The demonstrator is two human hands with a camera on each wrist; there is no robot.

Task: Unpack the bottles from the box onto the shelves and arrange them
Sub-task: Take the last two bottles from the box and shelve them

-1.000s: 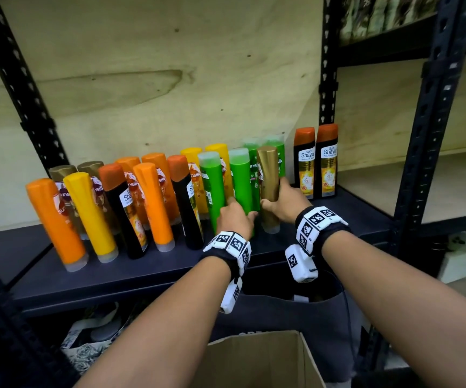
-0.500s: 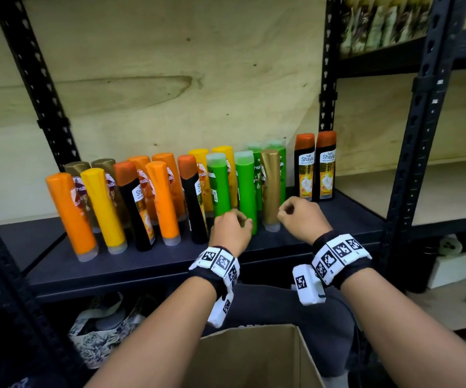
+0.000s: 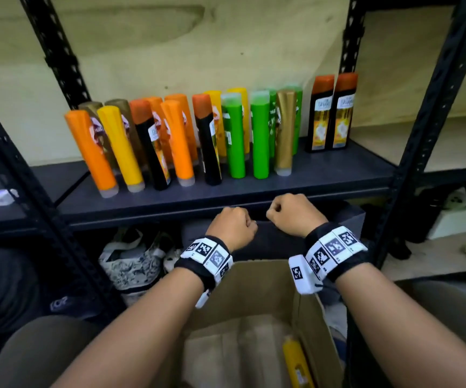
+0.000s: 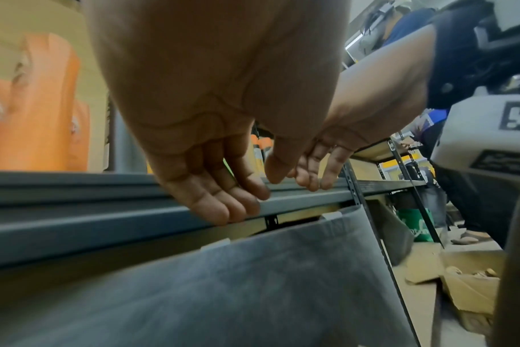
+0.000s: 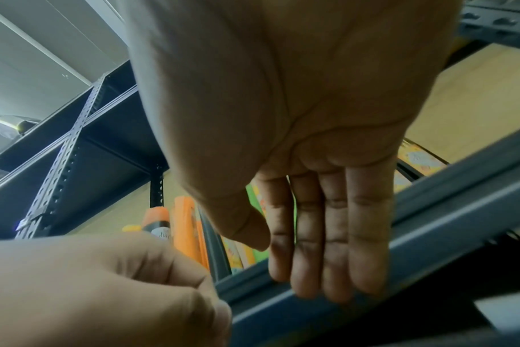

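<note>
Two rows of upright bottles stand on the dark shelf point(image 3: 226, 196): orange, yellow, black, two green bottles point(image 3: 260, 135) and a gold bottle point(image 3: 283, 133) at the right end of the front row. My left hand point(image 3: 233, 225) and right hand point(image 3: 293, 212) hang side by side just in front of the shelf edge, above the open cardboard box point(image 3: 257, 284). Both hold nothing. In the wrist views the left hand's fingers point(image 4: 223, 204) and the right hand's fingers point(image 5: 327, 246) hang relaxed before the shelf's front lip point(image 4: 74, 211). One yellow bottle point(image 3: 296, 359) lies in the box.
Two black-and-orange bottles point(image 3: 331, 113) stand apart at the shelf's right end. Black perforated uprights point(image 3: 428, 113) frame the bay. A grey fabric bag point(image 4: 253, 281) and a patterned bag point(image 3: 131, 264) sit under the shelf. Another person point(image 4: 431, 58) stands to the right.
Both hands let go of the gold and green bottles and drew back from the shelf to its front edge. The view tipped down, showing the box's inside.
</note>
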